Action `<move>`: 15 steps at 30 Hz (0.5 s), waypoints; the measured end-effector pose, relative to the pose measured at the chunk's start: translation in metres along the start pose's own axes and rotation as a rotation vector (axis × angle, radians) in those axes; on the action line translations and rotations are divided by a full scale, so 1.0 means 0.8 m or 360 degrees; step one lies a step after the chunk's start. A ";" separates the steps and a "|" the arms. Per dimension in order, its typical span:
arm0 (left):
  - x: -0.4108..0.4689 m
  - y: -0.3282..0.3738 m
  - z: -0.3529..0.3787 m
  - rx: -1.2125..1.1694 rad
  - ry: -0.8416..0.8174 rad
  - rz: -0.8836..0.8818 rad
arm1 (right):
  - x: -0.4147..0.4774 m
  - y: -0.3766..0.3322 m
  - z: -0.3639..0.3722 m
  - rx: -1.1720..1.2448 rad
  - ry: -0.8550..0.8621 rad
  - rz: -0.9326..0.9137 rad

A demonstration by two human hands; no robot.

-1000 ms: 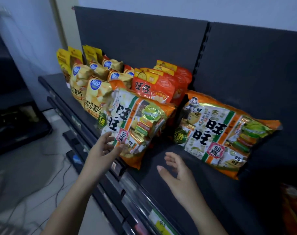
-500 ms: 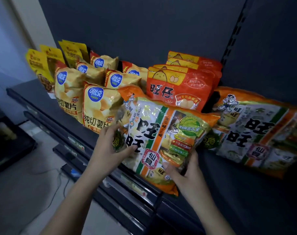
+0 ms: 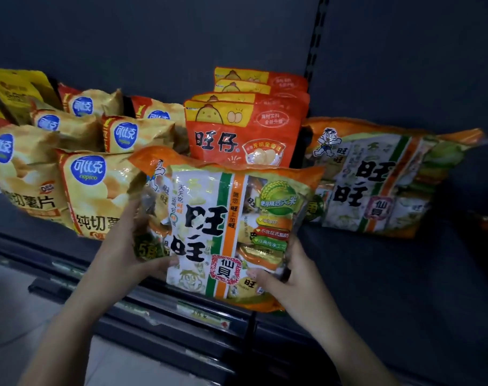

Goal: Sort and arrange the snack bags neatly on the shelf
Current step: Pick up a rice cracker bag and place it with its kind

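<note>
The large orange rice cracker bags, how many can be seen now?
2. One rice cracker bag is held by the left hand and right hand at the shelf front; the other bag leans against the back panel, right. More may be hidden.

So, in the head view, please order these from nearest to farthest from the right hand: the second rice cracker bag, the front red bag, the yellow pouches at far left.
From the right hand:
1. Second rice cracker bag, to its upper right.
2. Front red bag, behind the held bag.
3. Yellow pouches, back left corner.

Bare forearms, sleeveless, unadorned hands (image 3: 120, 252)
</note>
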State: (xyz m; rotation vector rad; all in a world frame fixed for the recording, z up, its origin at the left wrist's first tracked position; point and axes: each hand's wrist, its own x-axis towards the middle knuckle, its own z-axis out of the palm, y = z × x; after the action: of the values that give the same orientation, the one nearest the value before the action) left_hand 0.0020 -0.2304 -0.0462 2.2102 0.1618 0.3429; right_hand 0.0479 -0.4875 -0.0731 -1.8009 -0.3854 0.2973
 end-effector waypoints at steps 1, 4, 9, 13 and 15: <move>-0.003 0.007 0.002 -0.0008 0.0018 0.0020 | -0.004 -0.002 -0.004 0.0003 0.0015 -0.0011; -0.017 0.027 0.006 0.0079 0.0038 0.0085 | -0.019 -0.013 -0.029 0.0006 0.0063 -0.0059; -0.034 0.048 0.037 0.0093 -0.0014 0.0134 | -0.058 -0.018 -0.099 0.0024 0.0247 -0.0146; -0.026 0.094 0.100 -0.0038 -0.0121 0.0283 | -0.085 0.000 -0.159 -0.0070 0.0599 -0.0236; -0.020 0.119 0.139 0.0006 -0.0151 0.0401 | -0.091 0.009 -0.187 -0.0059 0.0778 -0.0240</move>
State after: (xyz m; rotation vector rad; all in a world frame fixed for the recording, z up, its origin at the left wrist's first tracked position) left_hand 0.0196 -0.3766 -0.0387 2.2489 -0.1692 0.3739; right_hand 0.0417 -0.6506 -0.0411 -1.7985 -0.1771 -0.2565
